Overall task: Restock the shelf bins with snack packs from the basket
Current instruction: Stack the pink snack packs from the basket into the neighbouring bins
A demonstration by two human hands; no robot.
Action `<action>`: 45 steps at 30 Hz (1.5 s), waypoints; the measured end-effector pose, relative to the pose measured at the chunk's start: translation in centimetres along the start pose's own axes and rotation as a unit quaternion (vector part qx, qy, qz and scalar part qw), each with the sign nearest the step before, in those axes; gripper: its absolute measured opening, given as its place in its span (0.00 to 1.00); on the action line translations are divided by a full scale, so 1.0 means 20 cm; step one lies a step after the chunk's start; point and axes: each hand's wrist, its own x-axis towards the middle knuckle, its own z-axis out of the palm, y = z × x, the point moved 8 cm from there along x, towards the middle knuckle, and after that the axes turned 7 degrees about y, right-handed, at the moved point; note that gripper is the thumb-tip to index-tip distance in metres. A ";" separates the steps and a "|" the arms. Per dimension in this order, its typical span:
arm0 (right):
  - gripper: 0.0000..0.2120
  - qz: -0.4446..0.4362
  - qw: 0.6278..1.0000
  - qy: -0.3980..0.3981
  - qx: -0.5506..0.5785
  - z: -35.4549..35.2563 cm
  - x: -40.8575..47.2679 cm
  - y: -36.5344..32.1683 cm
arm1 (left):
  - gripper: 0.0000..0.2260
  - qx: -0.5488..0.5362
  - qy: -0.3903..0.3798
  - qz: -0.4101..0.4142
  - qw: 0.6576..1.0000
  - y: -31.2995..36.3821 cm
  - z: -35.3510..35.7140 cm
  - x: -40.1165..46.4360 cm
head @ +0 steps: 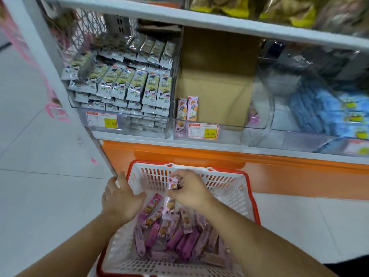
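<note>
White-tiled floor (40, 156) under an orange-based shelf (219, 154); left hand (121, 198) spread on basket (247, 188); right hand (191, 188) pinches a pink snack pack (173, 183).

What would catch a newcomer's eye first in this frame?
Probably the white basket with a red rim on the floor at bottom centre, half full of pink and purple snack packs; the right hand pinches one pack above the pile, and the left hand rests at the basket's left edge. Above it, the middle clear bin holds only a few matching packs, beside a full left bin.
</note>
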 end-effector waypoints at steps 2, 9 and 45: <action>0.20 -0.021 0.999 0.018 0.024 -0.13 0.00 -0.16 | 0.33 -0.061 -0.063 0.072 0.994 0.21 -0.08 -0.08; 0.18 -0.090 0.992 0.076 0.051 -0.65 -0.21 -0.64 | 0.16 -0.209 -0.166 0.223 0.938 0.77 -0.44 -0.45; 0.15 0.004 0.983 0.182 -0.029 -1.06 0.61 -0.46 | 0.21 0.001 0.113 0.388 0.915 1.11 -0.63 -0.25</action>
